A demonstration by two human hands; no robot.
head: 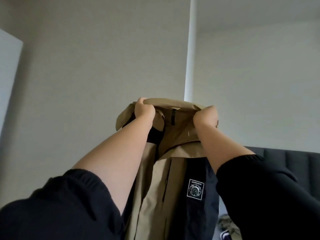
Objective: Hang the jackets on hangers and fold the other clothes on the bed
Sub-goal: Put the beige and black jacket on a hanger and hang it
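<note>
- While raised high before the pale grey wall (103, 66), the tan-and-black fabric jacket (152, 196) hangs, left hand (144, 110) and right hand (207, 116) each clenching its hood rim.
- Dark grey padded headboard (294, 158) low right, crumpled clothes (228, 226) below it.

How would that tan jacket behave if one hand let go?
Probably floppy: the jacket hangs straight down and its collar creases between the left hand and right hand. It would likely slump sideways, not hold shape. It seems fairly light, since two fists on bunched fabric carry it.
</note>
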